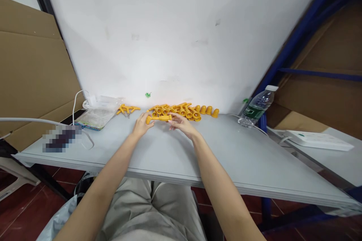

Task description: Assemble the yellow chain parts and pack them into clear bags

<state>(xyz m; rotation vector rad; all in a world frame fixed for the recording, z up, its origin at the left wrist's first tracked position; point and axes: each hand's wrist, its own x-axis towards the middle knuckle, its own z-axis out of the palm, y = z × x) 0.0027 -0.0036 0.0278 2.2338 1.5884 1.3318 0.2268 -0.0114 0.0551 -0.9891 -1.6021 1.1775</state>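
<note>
My left hand (140,125) pinches the left end of a yellow plastic handle-like piece (161,118) with a ribbed neck. On its right end, the fingers of my right hand (183,125) are closed. Held level, the piece is just above the table, in front of a pile of yellow plastic parts (183,113) with round, cup-like ends. Left of that pile lie several branched yellow pieces (128,108) with small metal spirals sticking out. A few yellow caps (209,110) stand in a row at the pile's right.
The grey table (226,158) meets a white wall panel at the back. A water bottle (258,106) stands tilted-looking at the right, near a white power strip (318,140). Plastic bags (98,112), a white cable (34,119) and a blurred-out dark object (61,138) are at the left.
</note>
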